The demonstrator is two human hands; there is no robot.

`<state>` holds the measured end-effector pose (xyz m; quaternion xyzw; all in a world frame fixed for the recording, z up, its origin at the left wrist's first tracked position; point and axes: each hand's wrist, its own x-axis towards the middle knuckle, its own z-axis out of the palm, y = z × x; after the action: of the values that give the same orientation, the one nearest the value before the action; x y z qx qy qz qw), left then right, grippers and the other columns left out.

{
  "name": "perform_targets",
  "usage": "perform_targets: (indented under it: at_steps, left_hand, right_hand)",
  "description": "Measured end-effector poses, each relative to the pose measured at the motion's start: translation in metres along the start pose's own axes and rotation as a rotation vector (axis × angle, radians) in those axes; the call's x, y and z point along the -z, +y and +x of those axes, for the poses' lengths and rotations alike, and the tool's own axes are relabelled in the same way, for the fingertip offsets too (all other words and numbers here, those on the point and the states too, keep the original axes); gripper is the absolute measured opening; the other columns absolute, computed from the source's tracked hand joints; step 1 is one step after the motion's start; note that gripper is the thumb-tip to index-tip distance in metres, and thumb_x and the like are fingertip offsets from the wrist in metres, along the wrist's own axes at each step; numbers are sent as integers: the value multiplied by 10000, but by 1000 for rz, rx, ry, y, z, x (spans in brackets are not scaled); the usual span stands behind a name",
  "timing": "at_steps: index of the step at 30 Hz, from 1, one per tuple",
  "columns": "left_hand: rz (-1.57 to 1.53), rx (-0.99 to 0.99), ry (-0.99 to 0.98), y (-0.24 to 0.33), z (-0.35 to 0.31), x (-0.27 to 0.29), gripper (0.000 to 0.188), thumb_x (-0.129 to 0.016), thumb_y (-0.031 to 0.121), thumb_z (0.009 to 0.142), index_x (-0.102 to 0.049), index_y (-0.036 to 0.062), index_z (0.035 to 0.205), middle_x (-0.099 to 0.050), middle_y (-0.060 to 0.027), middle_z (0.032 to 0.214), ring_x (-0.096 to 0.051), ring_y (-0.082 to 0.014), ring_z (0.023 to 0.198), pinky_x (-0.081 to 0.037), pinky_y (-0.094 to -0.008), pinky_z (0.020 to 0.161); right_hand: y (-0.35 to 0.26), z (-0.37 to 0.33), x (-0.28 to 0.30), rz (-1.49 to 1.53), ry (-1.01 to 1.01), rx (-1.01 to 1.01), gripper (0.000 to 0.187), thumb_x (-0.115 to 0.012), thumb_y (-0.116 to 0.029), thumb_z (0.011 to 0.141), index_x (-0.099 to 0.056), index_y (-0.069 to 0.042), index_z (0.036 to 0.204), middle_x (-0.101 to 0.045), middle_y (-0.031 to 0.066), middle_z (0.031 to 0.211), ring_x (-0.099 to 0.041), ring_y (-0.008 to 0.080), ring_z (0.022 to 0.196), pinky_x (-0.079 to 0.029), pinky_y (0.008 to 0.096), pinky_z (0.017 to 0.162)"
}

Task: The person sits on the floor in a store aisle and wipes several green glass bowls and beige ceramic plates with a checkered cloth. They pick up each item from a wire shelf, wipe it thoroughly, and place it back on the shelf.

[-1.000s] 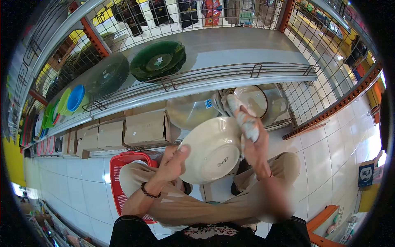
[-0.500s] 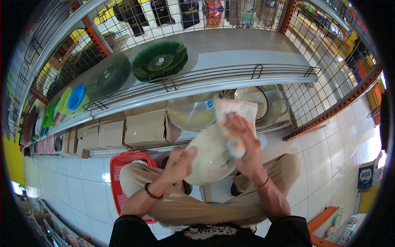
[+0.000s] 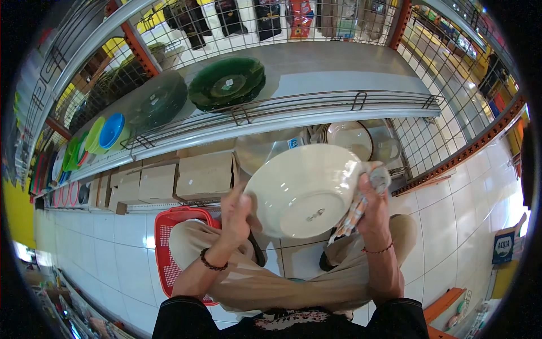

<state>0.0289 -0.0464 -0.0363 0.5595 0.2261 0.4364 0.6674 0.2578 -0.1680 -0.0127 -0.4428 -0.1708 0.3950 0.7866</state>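
A cream-coloured bowl (image 3: 302, 181) is held up over my crossed legs, tilted, with its underside and foot ring facing me. At its left edge my left hand (image 3: 235, 217) grips the rim, the thumb on the near side and the other fingers partly hidden. My right hand (image 3: 374, 212) is closed round a bunched white and orange patterned cloth (image 3: 355, 212) at the bowl's right edge. Part of the cloth hangs down below the rim, and a wad of it shows above my thumb.
A red plastic basket (image 3: 169, 248) stands by my left knee. Ahead, the upper shelf (image 3: 350, 62) bears green glass plates (image 3: 226, 85) and blue and green bowls (image 3: 113, 130). Cardboard boxes (image 3: 206, 175) and brown-rimmed plates (image 3: 349, 138) fill the lower shelf. Wire mesh (image 3: 440, 113) closes the right side.
My right hand and the cloth have moved off the bowl's underside to its right edge. The bowl has turned and risen slightly, showing more of its underside. My left hand stays at its left.
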Motion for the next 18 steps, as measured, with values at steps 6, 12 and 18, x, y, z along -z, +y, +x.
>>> perform_targets:
  at_steps: [6,12,18]
  left_hand:
    - [-915,189,-6,35,28,-4,637,-293,451,955,-362,-68,1318,-372,-270,1364,-313,-366,1315,-203,-449,1126]
    - [-834,226,2,14,26,-7,554,-339,463,959,-510,-20,1171,-558,-216,1048,-533,-340,1034,-408,-443,892]
    - [-702,476,-198,-24,25,38,538,-381,571,922,-616,87,909,-489,-34,616,-523,-206,548,-374,-369,501]
  right_hand:
    - [-25,13,19,46,157,195,353,-613,-180,887,-479,-54,1188,-574,65,1095,-582,170,976,-518,314,810]
    - [-25,12,23,-83,227,327,354,-624,-177,883,-492,-32,1178,-579,62,1097,-564,167,998,-473,297,852]
    - [-15,-6,15,-543,172,588,271,-635,-175,871,-539,-18,1070,-588,84,1031,-579,177,915,-475,295,775]
